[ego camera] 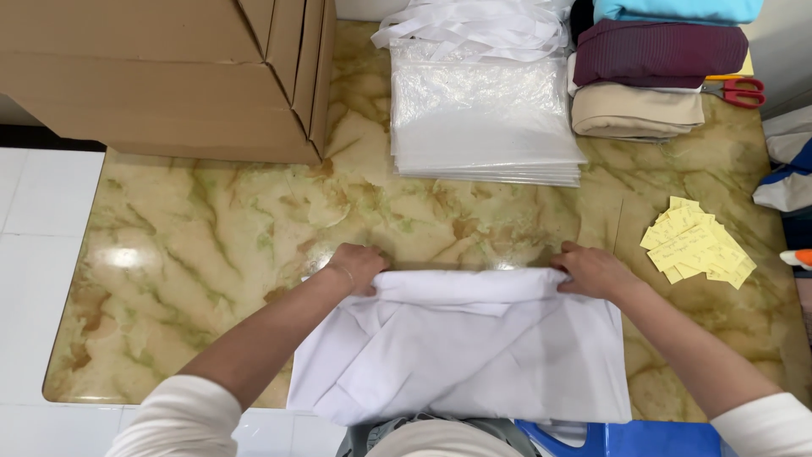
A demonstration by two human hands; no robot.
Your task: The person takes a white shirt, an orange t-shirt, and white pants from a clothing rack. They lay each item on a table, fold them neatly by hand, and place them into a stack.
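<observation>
Head view looks straight down at my two hands on a white garment (461, 347) spread on a marbled yellow-green table (211, 245). My left hand (359, 267) grips the far left corner of the cloth, fingers curled and pressed together around the folded edge. My right hand (592, 272) does the same at the far right corner, fingers bunched and pinching the fold. The garment lies right in front of me at the near edge of the table, its far edge rolled over between my hands, the rest flat with a few creases and flaps across it.

Beyond it, in the middle of the table, sits a stack of clear plastic bags (482, 118). To the left of that stands a big cardboard box (169, 76). To the right is a pile of folded clothes (655, 76): a blue piece on top, then a dark maroon one, then a beige one. Red-handled scissors (737, 91) lie just beside that pile. A heap of small yellow paper slips (698, 252) rests near my right hand, apart from the garment. A blue plastic stool (626, 438) shows at the bottom edge.
</observation>
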